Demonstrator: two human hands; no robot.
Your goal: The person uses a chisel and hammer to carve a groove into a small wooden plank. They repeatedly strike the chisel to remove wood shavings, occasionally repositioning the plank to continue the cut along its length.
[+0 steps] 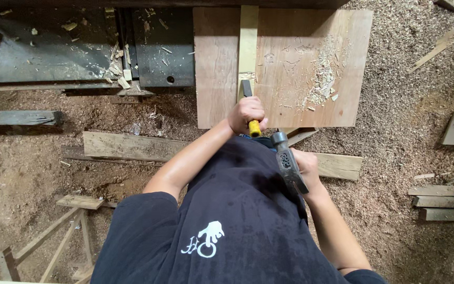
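Open plywood board (300, 68) right of the pale wooden strip (248, 42), littered with wood shavings (321, 79); left side hemmed by the dark machine bed (80, 47).

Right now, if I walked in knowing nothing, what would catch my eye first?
Probably the left hand gripping a yellow-handled chisel against a pale wood strip lying on a plywood board. Just below it, the right hand holds a steel hammer. Sawdust covers the floor all around.
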